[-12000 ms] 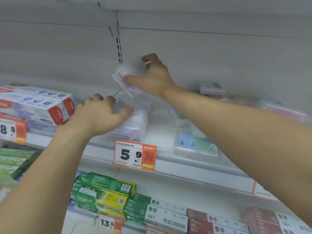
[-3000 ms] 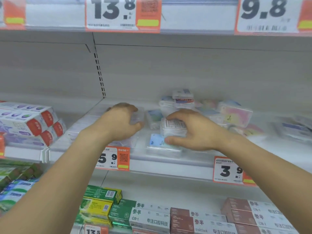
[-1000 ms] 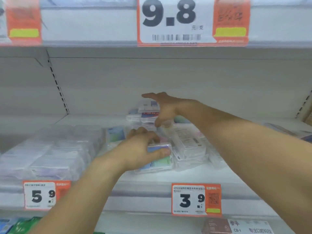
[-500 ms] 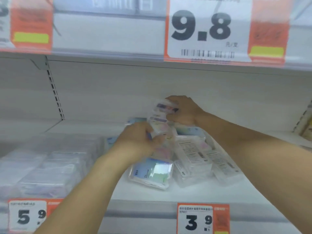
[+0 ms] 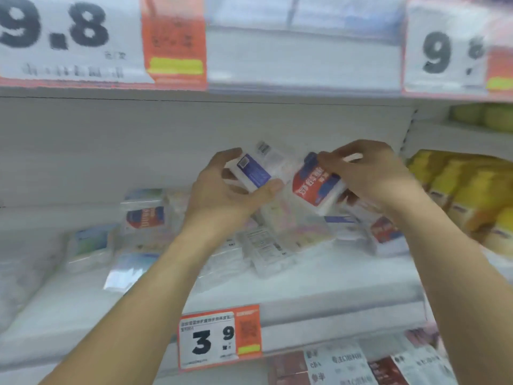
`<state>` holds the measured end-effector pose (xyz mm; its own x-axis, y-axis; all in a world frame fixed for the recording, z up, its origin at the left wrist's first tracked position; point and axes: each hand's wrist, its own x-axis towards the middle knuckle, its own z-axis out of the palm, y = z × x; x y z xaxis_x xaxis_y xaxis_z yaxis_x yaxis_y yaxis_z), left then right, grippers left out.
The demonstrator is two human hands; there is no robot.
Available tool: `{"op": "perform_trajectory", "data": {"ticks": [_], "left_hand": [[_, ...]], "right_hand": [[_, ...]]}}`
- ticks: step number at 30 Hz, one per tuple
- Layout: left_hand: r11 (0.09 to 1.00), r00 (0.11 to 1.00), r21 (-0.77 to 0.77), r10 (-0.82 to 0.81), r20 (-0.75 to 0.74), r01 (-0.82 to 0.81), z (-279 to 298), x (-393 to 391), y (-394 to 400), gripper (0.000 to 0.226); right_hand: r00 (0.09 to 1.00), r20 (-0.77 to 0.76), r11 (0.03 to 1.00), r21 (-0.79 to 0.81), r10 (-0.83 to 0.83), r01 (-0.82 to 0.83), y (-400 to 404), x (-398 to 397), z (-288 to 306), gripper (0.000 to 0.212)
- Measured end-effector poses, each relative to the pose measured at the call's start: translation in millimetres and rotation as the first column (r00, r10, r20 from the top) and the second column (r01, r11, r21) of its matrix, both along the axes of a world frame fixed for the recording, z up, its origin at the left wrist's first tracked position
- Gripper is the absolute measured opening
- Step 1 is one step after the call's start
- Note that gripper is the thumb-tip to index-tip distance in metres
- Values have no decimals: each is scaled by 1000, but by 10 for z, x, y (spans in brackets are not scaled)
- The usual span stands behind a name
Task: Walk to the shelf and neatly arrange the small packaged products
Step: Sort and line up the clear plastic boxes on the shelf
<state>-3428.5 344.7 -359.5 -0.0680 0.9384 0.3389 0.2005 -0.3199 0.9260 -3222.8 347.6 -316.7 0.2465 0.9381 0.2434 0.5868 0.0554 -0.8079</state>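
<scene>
Both hands are raised above the white shelf (image 5: pixel 291 295). My left hand (image 5: pixel 222 190) grips a small clear pack with a blue label (image 5: pixel 256 169). My right hand (image 5: pixel 372 173) grips a small pack with a red and blue label (image 5: pixel 315 187). The two packs touch between the hands. Below them, several small clear packs (image 5: pixel 266 245) lie jumbled on the shelf. More of the same packs (image 5: pixel 144 215) stand to the left, and one red-labelled pack (image 5: pixel 384 232) lies under my right wrist. The picture is blurred.
Yellow boxes (image 5: pixel 472 190) fill the shelf at the right. A 3.9 price tag (image 5: pixel 219 337) hangs on the shelf's front edge. Price tags of 9.8 (image 5: pixel 69 37) hang on the shelf above. Boxed goods (image 5: pixel 347 368) sit on the shelf below.
Both hands have lifted off the pile, each with a small pack, and hold them together in the air. The view has shifted to the right.
</scene>
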Motion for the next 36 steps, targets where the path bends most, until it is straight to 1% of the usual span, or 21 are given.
{"op": "perform_trajectory", "data": {"ticks": [2,3,5,7,9,10,13,15,17,19,21,22,24,25,26,27,28,29,31,34,36], "left_hand": [[1000,997,10,-27,-72,28,-24,244,-1,88],[999,991,20,-38,-130,41,-38,369,-6,90],[997,973,15,-71,-221,76,-87,640,-3,88],[992,959,-32,-124,-254,120,-148,932,48,87],[988,948,-63,-153,-280,141,-229,1226,165,85],[988,942,-65,-151,-299,138,-271,1363,241,81],[998,923,-13,-64,-381,64,-339,1710,421,56],[1000,888,10,-22,-459,30,-393,1873,511,50],[998,827,-41,-56,-560,40,-455,1982,587,59],[984,793,-157,-161,-588,83,-497,2019,640,74],[960,743,-247,-263,-615,135,-524,2014,667,88],[952,712,-272,-288,-640,141,-540,1998,672,89],[958,637,-276,-263,-725,81,-571,1943,667,77],[960,565,-279,-243,-789,25,-580,1912,650,69],[960,490,-281,-236,-839,-19,-591,1886,637,65],[955,441,-295,-250,-862,-36,-593,1870,617,63],[950,429,-311,-271,-862,-24,-582,1863,596,62],[947,441,-322,-289,-850,0,-559,1863,570,60],[947,461,-311,-310,-831,75,-491,1870,510,54],[950,425,-257,-309,-851,176,-398,1881,401,42],[940,419,-244,-326,-848,239,-401,1887,344,28]], "right_hand": [[988,133,995,-48,-78,85,-20,384,44,39],[978,164,990,-47,-126,136,-26,557,35,40],[961,176,975,-32,-212,221,-22,859,-39,34],[961,139,967,-60,-238,248,11,1111,-128,30],[973,97,967,-123,-211,222,39,1294,-211,37],[974,120,966,-151,-193,210,56,1358,-239,44],[951,294,963,-217,-94,162,94,1438,-314,54],[945,325,967,-234,-23,104,97,1408,-358,62],[932,361,986,-163,40,20,111,1375,-413,72],[920,371,984,-167,128,-70,143,1345,-455,75],[895,390,951,-294,215,-100,153,1317,-479,76],[886,398,930,-356,239,-91,147,1320,-499,78],[877,400,908,-408,267,-91,131,1359,-532,73],[870,404,903,-418,283,-99,122,1394,-543,75],[872,401,897,-432,280,-90,110,1438,-542,84],[889,377,905,-417,259,-86,102,1480,-535,92],[905,364,915,-399,218,-61,96,1532,-522,98],[913,363,930,-366,183,-41,108,1595,-516,105],[895,420,921,-389,152,27,76,1708,-473,114],[861,463,844,-530,208,81,48,1841,-453,118],[842,494,815,-566,218,122,35,1874,-448,120]]}}
